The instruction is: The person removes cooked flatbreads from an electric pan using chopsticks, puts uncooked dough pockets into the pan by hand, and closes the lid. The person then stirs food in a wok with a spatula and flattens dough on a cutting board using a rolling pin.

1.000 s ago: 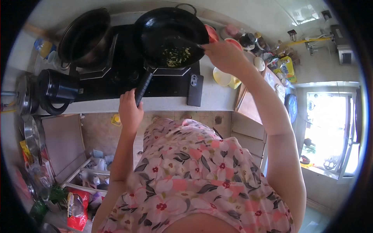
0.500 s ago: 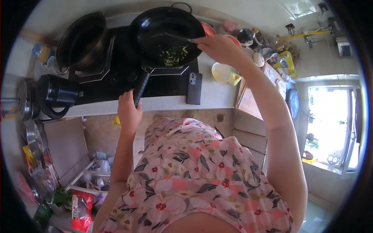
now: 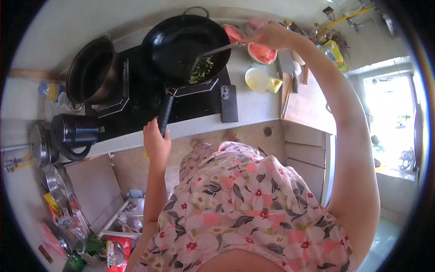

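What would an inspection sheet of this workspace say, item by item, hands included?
Surface: pale counter, black stovetop.
Work items: wok holding chopped greens; spatula reaching in.
Clutter: phone on the counter's front side, cut watermelon, bowl, kettle.
Left hand: fingers around the wok handle.
Right hand: grips the spatula.
Cables: nothing seen; yellow pipe on the wall.
Surroundings: bright window at right.

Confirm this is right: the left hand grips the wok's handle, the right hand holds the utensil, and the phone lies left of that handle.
Not quite: the head view shows the phone lying right of the wok's handle. The left hand grips it, and the right hand holds the utensil.
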A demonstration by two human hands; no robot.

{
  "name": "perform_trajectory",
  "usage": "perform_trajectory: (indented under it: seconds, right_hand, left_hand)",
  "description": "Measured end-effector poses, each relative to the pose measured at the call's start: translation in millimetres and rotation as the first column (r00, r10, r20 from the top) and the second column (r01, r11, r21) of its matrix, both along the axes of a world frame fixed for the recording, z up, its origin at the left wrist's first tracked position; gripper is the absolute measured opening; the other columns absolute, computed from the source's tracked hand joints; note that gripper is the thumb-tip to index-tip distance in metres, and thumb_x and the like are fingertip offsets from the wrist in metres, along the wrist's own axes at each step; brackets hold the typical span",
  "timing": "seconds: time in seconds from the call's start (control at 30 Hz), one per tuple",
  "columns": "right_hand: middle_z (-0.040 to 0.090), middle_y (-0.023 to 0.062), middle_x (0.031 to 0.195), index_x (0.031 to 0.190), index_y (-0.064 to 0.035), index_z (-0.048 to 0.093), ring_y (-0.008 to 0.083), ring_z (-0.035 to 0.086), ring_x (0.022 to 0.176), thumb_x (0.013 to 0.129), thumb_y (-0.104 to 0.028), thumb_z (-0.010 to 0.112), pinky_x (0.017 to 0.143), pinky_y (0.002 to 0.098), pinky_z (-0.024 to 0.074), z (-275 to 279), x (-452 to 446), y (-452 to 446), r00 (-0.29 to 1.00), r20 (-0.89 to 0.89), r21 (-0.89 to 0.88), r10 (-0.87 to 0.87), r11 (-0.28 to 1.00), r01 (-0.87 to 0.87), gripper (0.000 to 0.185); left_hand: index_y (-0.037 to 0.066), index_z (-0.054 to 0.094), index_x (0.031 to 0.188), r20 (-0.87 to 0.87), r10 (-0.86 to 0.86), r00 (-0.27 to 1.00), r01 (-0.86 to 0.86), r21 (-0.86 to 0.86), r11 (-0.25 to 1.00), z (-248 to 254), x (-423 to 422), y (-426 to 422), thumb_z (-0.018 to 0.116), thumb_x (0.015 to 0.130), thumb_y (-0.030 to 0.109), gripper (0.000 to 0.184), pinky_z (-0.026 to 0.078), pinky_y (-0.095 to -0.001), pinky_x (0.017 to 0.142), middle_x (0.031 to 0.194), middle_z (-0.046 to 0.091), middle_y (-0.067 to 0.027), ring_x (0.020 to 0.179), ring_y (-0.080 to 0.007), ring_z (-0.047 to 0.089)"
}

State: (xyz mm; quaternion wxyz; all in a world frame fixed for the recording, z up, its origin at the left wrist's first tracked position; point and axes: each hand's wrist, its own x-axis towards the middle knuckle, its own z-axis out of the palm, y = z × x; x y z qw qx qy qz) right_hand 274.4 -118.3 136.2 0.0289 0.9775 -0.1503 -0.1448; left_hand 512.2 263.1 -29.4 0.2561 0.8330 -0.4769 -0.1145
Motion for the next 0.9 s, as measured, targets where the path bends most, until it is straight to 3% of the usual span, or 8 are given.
perform_trajectory:
  seconds: [0.07, 0.13, 0.23, 0.3, 0.47, 0.63, 0.77, 0.9]
  right_hand:
    - [0.068, 0.0072, 0.109, 0.13, -0.0328, 0.059, 0.0262, 0.065, 0.094, 0.094, -0.03, 0.05, 0.084, 0.0396, 0.0485, 15.1, 5.6, 28.0, 0.979, 0.0, 0.132, -0.206, 0.97, 0.204, 0.036]
    - [0.068, 0.008, 0.109, 0.126, -0.0228, 0.061, 0.0232, 0.066, 0.094, 0.092, -0.025, 0.05, 0.08, 0.0369, 0.0511, -31.5, 1.4, 40.1, 0.972, 0.188, 0.136, -0.14, 0.984, 0.115, 0.036]
    - [0.068, 0.0113, 0.084, 0.129, -0.0207, 0.057, 0.0289, 0.068, 0.082, 0.087, -0.017, 0.057, 0.065, 0.0413, 0.0526, -72.8, 38.6, 122.9, 0.845, 0.162, 0.268, -0.51, 0.847, 0.46, 0.042]
    - [0.064, 0.0166, 0.102, 0.139, -0.0191, 0.044, 0.0314, 0.067, 0.089, 0.086, -0.018, 0.059, 0.063, 0.0406, 0.053, -89.5, 57.3, 161.0, 0.77, 0.128, 0.36, -0.625, 0.753, 0.551, 0.056]
    - [0.056, 0.0262, 0.112, 0.148, -0.0148, 0.025, 0.0425, 0.06, 0.102, 0.089, -0.027, 0.062, 0.086, 0.0446, 0.0486, -121.5, 58.6, 197.4, 0.701, 0.13, 0.85, -0.701, 0.442, 0.285, 0.071]
    - [0.058, 0.02, 0.113, 0.123, -0.0102, 0.061, 0.0376, 0.058, 0.103, 0.081, -0.024, 0.067, 0.091, 0.0439, 0.0476, -117.0, 6.6, 169.4, 0.476, 0.486, 0.753, -0.732, 0.628, 0.197, 0.045]
    - [0.061, 0.0188, 0.106, 0.119, -0.0119, 0.064, 0.0345, 0.061, 0.098, 0.075, -0.013, 0.069, 0.088, 0.0423, 0.0487, -167.6, -82.1, 109.6, 0.01, 0.52, 0.74, -0.854, 0.456, 0.494, 0.044]
    - [0.06, 0.0186, 0.109, 0.118, -0.007, 0.062, 0.0311, 0.059, 0.105, 0.081, -0.014, 0.063, 0.087, 0.04, 0.049, -171.2, -156.7, 63.9, -0.089, 0.478, 0.629, -0.874, 0.269, 0.73, 0.038]
  left_hand:
    - [0.002, 0.053, 0.12, 0.062, 0.01, 0.998, -0.007, -0.046, 0.999, -3.2, -1.7, 0.6, 0.072, 0.072, 0.004, 0.051, 0.043, -0.0449, 0.091, 0.108, 0.058, -0.0174, 0.105, -0.0377, 0.053]
    - [0.002, 0.054, 0.12, 0.092, -0.003, 0.996, 0.009, -0.064, 0.998, -2.7, -2.9, 0.5, 0.072, 0.072, 0.003, 0.051, 0.043, -0.0443, 0.091, 0.108, 0.058, -0.0173, 0.104, -0.0375, 0.053]
    - [0.001, 0.053, 0.122, 0.075, -0.03, 0.997, 0.035, -0.067, 0.997, -13.3, 3.4, 1.6, 0.073, 0.071, 0.005, 0.055, 0.041, -0.0461, 0.094, 0.113, 0.058, -0.019, 0.108, -0.0385, 0.052]
    - [0.002, 0.051, 0.125, 0.111, -0.069, 0.991, 0.076, -0.062, 0.995, -14.7, 7.6, 1.8, 0.075, 0.071, 0.01, 0.059, 0.039, -0.0484, 0.096, 0.115, 0.057, -0.0198, 0.11, -0.04, 0.05]
    - [0.003, 0.046, 0.134, 0.226, -0.046, 0.973, 0.075, -0.122, 0.99, 12.6, -11.4, -7.9, 0.073, 0.075, 0.018, 0.067, 0.033, -0.0493, 0.103, 0.129, 0.05, -0.0216, 0.121, -0.0395, 0.043]
    - [0.004, 0.048, 0.134, 0.283, 0.02, 0.959, 0.072, -0.313, 0.947, 39.4, -21.5, -13.5, 0.069, 0.081, 0.014, 0.058, 0.031, -0.0483, 0.105, 0.135, 0.047, -0.0171, 0.124, -0.0358, 0.041]
    - [0.002, 0.049, 0.131, 0.28, -0.09, 0.956, 0.193, -0.366, 0.91, 53.2, -42.4, -24.2, 0.067, 0.083, 0.013, 0.052, 0.031, -0.0475, 0.104, 0.134, 0.048, -0.0161, 0.125, -0.0338, 0.042]
    - [0.006, 0.06, 0.117, 0.25, -0.29, 0.924, 0.34, -0.191, 0.921, 66.4, -70.1, -37.1, 0.067, 0.079, 0.008, 0.039, 0.032, -0.0513, 0.103, 0.13, 0.049, -0.0137, 0.123, -0.0382, 0.041]
